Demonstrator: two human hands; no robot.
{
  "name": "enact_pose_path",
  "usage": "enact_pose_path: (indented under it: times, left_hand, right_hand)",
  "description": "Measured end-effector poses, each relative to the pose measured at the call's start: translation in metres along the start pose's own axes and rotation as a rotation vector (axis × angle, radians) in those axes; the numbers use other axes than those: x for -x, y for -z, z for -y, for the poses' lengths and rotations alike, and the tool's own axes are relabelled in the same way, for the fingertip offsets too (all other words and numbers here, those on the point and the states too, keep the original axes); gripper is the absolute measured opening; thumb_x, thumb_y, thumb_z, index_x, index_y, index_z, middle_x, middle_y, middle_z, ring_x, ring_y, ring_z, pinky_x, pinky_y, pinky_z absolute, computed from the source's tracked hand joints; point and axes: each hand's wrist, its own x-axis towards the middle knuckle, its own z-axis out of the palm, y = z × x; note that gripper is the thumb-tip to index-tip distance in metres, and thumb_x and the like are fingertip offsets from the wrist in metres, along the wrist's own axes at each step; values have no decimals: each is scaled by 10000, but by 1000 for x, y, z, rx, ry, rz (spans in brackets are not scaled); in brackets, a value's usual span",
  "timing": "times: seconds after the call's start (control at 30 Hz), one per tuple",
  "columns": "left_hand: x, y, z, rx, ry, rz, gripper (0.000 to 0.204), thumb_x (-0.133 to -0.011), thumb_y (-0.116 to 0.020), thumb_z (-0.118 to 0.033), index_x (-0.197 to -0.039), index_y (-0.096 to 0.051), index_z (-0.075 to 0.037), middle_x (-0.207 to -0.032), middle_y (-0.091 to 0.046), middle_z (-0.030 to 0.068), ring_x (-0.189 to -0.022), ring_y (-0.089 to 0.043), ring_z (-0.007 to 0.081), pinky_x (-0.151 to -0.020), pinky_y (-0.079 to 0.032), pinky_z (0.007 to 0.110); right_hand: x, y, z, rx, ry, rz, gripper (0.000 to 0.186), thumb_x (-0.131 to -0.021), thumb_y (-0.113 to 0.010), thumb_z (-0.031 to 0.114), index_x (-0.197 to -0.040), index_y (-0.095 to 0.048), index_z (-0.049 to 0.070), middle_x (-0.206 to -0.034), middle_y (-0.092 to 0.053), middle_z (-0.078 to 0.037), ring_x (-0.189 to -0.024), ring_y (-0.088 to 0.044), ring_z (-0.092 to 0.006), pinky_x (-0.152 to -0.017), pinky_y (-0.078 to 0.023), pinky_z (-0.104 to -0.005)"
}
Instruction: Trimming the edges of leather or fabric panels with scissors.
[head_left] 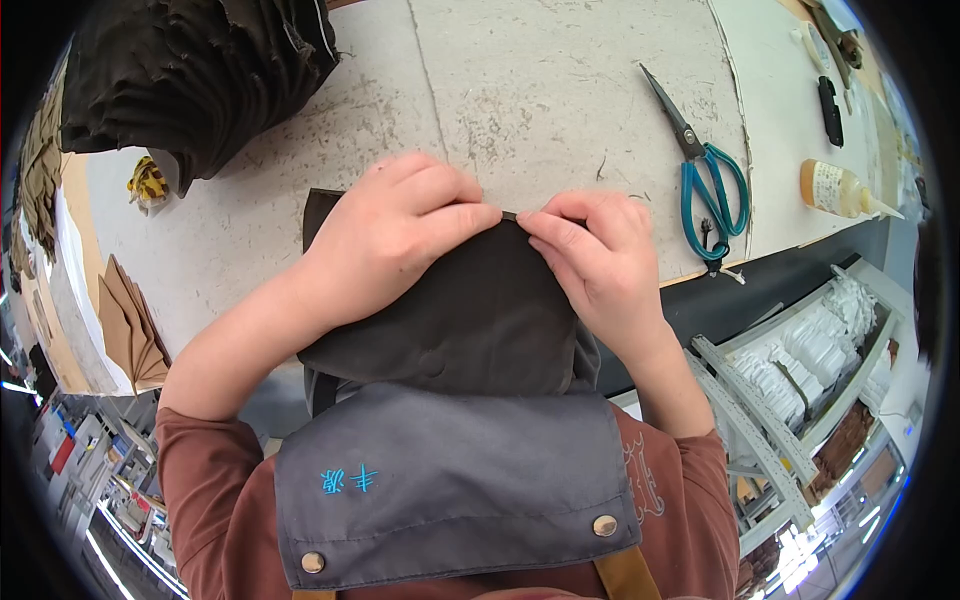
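A dark brown fabric piece [440,320] lies at the table's near edge, in front of my body. My left hand [410,220] grips its far edge, thumb and index tip pressed on it near the middle, with the other fingers curled. Just to the right, my right hand [590,250] pinches the same edge between thumb and fingers. A narrow strip of that edge shows between the two pinches. The fabric's underside and my left hand's lower fingertips are hidden.
On the table [520,100]: a dark fabric stack [190,80], yellow patterned item [148,183], brown folded pieces [130,320], teal-handled scissors [700,180], glue bottle [830,188] and black tool [830,110]. A metal rack [750,430] holding white bundles stands beyond the right edge.
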Motion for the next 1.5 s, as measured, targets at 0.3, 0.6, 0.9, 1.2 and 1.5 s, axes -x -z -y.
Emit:
enact_pose_path:
  times: [0.3, 0.6, 0.9, 1.2, 1.5]
  left_hand:
    - [5, 1, -10, -332, -198, 42, 392, -666, -592, -121, -1041, -658, -26, -961, -585, 39, -889, -564, 207, -721, -480, 330]
    - [2, 4, -13, -342, -154, 99, 385, -687, -596, -127, -1060, -647, -48, -955, -590, 36, -890, -572, 202, -731, -474, 331]
    - [-34, -13, -23, -164, 4, 120, 211, -745, -708, -137, -932, -618, -98, -889, -578, 23, -831, -579, 219, -704, -458, 336]
    - [-41, -31, -23, 114, 57, 57, 183, -755, -690, -85, -930, -644, -106, -886, -599, 37, -816, -581, 232, -704, -468, 347]
    - [-30, -32, -23, -132, -216, 15, 280, -689, -624, -64, -964, -656, -28, -894, -587, 49, -812, -580, 203, -681, -474, 320]
  right_hand:
    - [3, 5, 0, 239, 234, 34, 251, -725, -631, 120, -970, -671, 85, -988, -588, 0, -890, -562, -151, -825, -422, -337]
    - [3, 20, -1, 233, 94, 62, 280, -713, -702, 155, -989, -663, 124, -949, -594, 14, -888, -560, -166, -820, -405, -346]
    - [12, 34, -14, 52, -165, 104, 288, -675, -766, 180, -927, -635, 129, -901, -579, -2, -897, -530, -219, -786, -369, -354]
    - [13, 31, -17, -27, -220, 57, 287, -646, -784, 163, -868, -609, 116, -893, -565, 0, -891, -523, -224, -778, -360, -350]
    - [22, 24, -23, 145, 77, -31, 232, -684, -749, 191, -880, -649, 115, -881, -579, 12, -884, -551, -186, -803, -393, -357]
